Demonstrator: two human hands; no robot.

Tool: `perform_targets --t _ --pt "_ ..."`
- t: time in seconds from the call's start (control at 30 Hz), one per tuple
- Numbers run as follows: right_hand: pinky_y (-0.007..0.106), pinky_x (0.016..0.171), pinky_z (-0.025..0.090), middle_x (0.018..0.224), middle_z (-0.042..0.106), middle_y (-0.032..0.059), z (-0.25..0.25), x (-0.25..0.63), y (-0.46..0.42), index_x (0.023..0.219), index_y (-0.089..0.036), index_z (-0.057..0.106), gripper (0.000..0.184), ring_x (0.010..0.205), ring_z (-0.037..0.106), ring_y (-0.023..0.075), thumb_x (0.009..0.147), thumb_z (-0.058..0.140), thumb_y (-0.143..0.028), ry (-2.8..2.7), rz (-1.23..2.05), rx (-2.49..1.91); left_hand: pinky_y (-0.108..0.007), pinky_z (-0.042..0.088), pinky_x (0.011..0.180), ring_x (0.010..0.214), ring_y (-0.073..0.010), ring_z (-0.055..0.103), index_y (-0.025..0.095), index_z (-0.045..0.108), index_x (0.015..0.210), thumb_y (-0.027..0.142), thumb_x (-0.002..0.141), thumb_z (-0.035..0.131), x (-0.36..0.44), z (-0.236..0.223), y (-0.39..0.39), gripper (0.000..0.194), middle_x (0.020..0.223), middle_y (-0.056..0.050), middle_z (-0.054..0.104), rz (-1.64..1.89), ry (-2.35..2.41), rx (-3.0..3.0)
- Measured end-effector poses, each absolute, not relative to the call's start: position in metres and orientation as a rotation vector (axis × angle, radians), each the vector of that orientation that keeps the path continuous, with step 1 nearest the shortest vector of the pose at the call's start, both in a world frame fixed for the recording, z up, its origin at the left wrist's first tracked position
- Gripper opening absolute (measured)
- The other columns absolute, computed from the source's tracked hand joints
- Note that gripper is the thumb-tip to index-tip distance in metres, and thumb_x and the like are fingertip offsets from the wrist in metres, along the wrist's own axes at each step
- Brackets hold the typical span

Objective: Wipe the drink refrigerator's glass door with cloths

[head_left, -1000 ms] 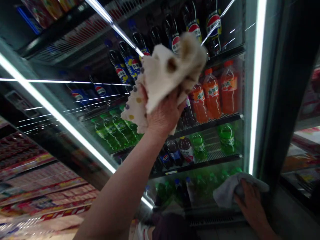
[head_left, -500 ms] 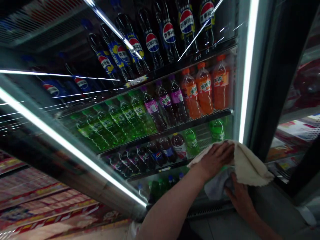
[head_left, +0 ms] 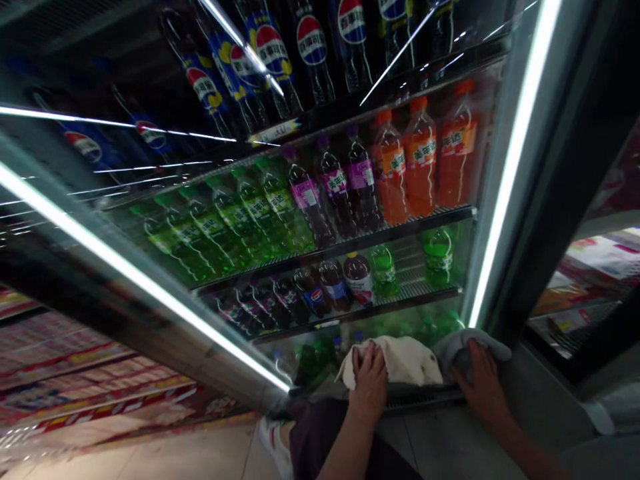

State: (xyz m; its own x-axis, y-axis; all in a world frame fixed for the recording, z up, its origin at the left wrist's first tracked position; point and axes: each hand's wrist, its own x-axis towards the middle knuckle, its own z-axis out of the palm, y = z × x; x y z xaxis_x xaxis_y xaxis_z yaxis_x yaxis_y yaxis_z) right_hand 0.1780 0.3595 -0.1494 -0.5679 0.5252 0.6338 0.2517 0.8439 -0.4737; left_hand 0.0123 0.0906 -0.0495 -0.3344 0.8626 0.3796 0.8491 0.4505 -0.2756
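My left hand point(head_left: 369, 381) is on a cream cloth point(head_left: 413, 360), fingers bent over its left part. The cloth spreads to the right, low against the glass front point(head_left: 320, 260) of a drinks cooler. To its right, my right hand point(head_left: 481, 380) holds a grey cloth point(head_left: 495, 343) by the cooler's lower right corner. The two cloths lie side by side, close together or touching. Behind the glass, green bottles point(head_left: 440, 260) stand on a lower shelf, partly hidden further down by the cloths.
Shelves hold cola bottles point(head_left: 310, 40), green soda bottles point(head_left: 225, 227), purple-label bottles point(head_left: 335, 183) and orange soda bottles point(head_left: 421, 160). Bright light strips point(head_left: 515, 160) run along both sides. Packed store shelves point(head_left: 75, 373) are at left. My shoe point(head_left: 276, 443) rests on the tiled floor point(head_left: 200, 450).
My left hand has moved down and left with the cream cloth, now near the bottom of the glass. The grey cloth has shifted right and slightly up with my right hand. The view has tilted slightly.
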Motion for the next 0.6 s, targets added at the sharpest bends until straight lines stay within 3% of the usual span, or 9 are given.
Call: perform_targets --t 0.13,0.3,0.47,0.6 --pt "0.073 0.123 0.044 0.152 0.055 0.0292 -0.124 0.17 0.362 0.175 -0.007 0.023 0.083 0.148 0.048 0.0476 0.113 0.046 -0.057 -2.161 0.327 -0.566 -0.08 0.056 0.114 0.142 -0.0484 0.067 0.027 0.08 0.136 0.04 0.096 0.075 0.019 -0.05 0.075 0.042 0.126 -0.017 0.082 -0.157 -2.255 -1.035" --pt "0.073 0.116 0.047 0.142 0.06 0.0262 -0.079 0.155 0.37 0.163 -0.008 0.04 0.072 0.142 0.049 0.0509 0.11 0.058 -0.052 -2.213 -0.021 -0.494 -0.083 0.054 0.116 0.143 -0.0572 0.063 0.022 0.081 0.138 0.045 0.089 0.084 0.023 -0.046 0.075 0.054 0.139 -0.023 0.077 -0.275 -2.315 -0.933" --pt "0.072 0.112 0.043 0.129 0.065 0.0197 -0.027 0.127 0.349 0.141 -0.014 0.065 0.05 0.141 0.044 0.0527 0.106 0.067 -0.05 -2.212 -0.208 -0.36 -0.085 0.051 0.119 0.146 -0.0609 0.059 0.021 0.082 0.137 0.044 0.086 0.089 0.025 -0.05 0.083 0.056 0.141 -0.024 0.076 -0.316 -2.374 -0.949" --pt "0.077 0.123 0.028 0.125 0.068 0.0146 0.021 0.101 0.342 0.137 -0.022 0.074 0.039 0.147 0.04 0.0499 0.105 0.07 -0.043 -2.186 -0.17 -0.223 -0.083 0.05 0.122 0.15 -0.059 0.056 0.021 0.083 0.133 0.04 0.086 0.088 0.028 -0.05 0.084 0.051 0.14 -0.024 0.076 -0.313 -2.385 -0.945"
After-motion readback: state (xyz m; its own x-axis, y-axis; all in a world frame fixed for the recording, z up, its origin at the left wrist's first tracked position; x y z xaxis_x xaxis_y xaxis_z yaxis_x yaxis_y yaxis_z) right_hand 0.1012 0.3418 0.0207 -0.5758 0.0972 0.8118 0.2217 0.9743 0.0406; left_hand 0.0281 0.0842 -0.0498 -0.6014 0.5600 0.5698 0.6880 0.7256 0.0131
